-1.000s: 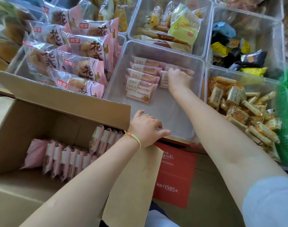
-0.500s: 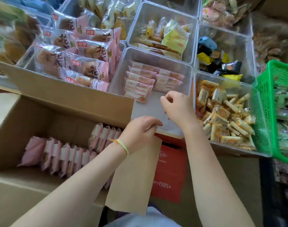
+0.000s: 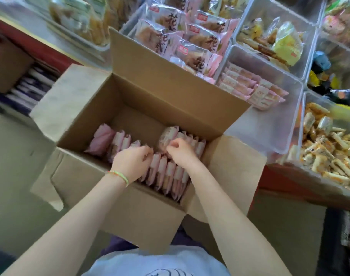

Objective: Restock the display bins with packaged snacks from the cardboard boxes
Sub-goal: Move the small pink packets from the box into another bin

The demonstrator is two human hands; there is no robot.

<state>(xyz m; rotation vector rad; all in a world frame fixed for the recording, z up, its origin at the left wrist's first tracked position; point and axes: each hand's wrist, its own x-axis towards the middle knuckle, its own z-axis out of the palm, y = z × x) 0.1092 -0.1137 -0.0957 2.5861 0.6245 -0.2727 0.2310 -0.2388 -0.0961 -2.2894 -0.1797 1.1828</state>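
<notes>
Cardboard box flap stands between hands and clear bin.

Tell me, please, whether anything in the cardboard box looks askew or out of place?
One pink packet stands raised and tilted above the upright row in the cardboard box, beside the right hand. The far-left packet leans outward. Nothing looks spilled or torn.

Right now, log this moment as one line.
both hands in cardboard box | right hand pinching pink snack pack | left hand among packs | clear bin part filled
</notes>
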